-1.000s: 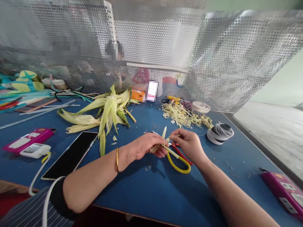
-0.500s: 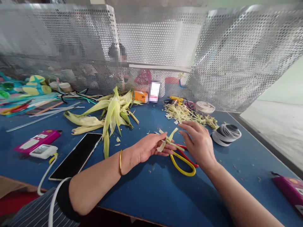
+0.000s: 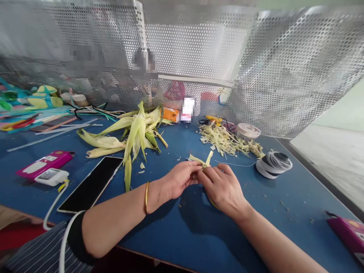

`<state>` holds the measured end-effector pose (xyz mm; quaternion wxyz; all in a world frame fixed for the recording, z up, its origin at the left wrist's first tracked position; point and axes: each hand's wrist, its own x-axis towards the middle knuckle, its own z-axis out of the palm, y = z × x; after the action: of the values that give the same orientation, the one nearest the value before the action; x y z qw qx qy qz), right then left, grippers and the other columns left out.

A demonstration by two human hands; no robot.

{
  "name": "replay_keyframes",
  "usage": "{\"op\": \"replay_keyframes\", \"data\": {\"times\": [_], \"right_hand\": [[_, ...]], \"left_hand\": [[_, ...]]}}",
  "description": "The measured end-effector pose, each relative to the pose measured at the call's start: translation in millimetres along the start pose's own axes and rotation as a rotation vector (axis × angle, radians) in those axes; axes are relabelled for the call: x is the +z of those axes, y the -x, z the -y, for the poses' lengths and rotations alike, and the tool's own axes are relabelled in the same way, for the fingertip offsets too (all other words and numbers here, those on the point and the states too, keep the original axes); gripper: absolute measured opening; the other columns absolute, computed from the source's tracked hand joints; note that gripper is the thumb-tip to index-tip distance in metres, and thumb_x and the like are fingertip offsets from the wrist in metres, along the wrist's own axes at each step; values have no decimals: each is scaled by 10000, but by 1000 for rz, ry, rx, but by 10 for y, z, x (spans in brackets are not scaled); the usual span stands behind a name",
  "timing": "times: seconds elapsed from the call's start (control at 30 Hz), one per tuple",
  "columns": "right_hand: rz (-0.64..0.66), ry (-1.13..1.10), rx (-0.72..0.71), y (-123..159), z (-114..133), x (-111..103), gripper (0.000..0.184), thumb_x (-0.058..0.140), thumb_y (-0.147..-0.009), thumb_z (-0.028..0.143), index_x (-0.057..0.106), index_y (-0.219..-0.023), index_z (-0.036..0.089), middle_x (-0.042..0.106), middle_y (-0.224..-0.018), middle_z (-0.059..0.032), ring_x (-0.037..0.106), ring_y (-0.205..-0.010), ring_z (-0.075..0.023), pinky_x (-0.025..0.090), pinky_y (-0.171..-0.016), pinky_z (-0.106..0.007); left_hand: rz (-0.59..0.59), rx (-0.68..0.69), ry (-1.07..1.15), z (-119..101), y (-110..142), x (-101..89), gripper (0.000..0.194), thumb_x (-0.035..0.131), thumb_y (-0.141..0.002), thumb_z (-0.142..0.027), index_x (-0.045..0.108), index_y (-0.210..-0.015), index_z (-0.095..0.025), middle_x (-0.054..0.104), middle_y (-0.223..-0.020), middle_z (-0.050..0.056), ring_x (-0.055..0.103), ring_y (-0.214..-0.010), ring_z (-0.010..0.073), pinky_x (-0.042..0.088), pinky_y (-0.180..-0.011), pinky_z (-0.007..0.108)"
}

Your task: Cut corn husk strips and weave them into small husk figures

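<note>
Over the middle of the blue table, a small knotted piece of corn husk (image 3: 209,158) pokes up between my two hands. My left hand (image 3: 179,179) pinches it from the left, a gold bangle at that wrist. From the right, the bent fingers of my right hand (image 3: 223,186) close on the same piece, fingertips meeting those of the left. Beneath the right hand, only a sliver of the yellow scissors handle (image 3: 212,203) shows. A thin thread (image 3: 236,164) runs from the grey-and-white spool (image 3: 273,165) toward my right hand; where it ends is hidden.
Large green husks (image 3: 138,131) lie left of centre, and shredded husk strips (image 3: 220,138) at the back right. A black-screened phone (image 3: 92,184) and a magenta device (image 3: 45,163) rest on the left. A perforated metal screen (image 3: 193,49) stands behind the table.
My right hand has moved left onto the husk piece, its spread fingers now closed. It covers most of the scissors. The thread from the spool has come into sight.
</note>
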<state>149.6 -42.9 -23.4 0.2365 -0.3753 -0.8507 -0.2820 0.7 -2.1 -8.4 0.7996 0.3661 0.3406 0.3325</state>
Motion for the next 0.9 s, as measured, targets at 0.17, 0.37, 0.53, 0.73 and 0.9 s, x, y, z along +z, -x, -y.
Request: {"op": "replay_keyframes", "data": {"times": [0.17, 0.37, 0.53, 0.73, 0.9], "right_hand": [[-44, -78, 18, 14, -7, -18, 227, 404, -964, 81, 605, -887, 152, 635, -728, -36, 498, -631, -159, 362, -768, -334], [-63, -92, 42, 7, -4, -53, 204, 421, -971, 98, 603, -896, 151, 673, -773, -46, 540, -655, -156, 366, -765, -329], [-40, -78, -38, 2, -19, -74, 233, 437, -964, 93, 629, -849, 160, 691, -797, -56, 576, -693, -162, 383, -779, -341], [-33, -105, -114, -1, -25, -96, 297, 411, -968, 83, 632, -790, 169, 675, -756, -47, 596, -735, -166, 394, -773, -336], [-35, -123, -133, -11, -23, -98, 291, 416, -960, 78, 633, -779, 147, 662, -733, -55, 587, -717, -166, 395, -769, -330]], "left_hand": [[-6, 24, -90, -23, 30, -10, 187, 796, -645, -210, 713, -787, -120, 652, -813, 42, 583, -791, 123, 466, -746, 245], [23, 0, -62, -72, 38, -29, 332, 869, -569, -297, 718, -807, -121, 658, -844, 44, 595, -819, 138, 479, -778, 280], [-54, 14, -39, -28, 22, -16, 341, 890, -526, -287, 699, -748, -113, 638, -782, 30, 575, -750, 119, 464, -702, 252], [-125, 52, -25, 55, 9, 14, 256, 855, -570, -255, 687, -710, -123, 615, -700, 1, 537, -662, 94, 417, -647, 240], [-121, 61, -33, 91, -10, 7, 245, 837, -581, -253, 695, -733, -125, 626, -706, 1, 532, -652, 89, 402, -644, 239]]}}
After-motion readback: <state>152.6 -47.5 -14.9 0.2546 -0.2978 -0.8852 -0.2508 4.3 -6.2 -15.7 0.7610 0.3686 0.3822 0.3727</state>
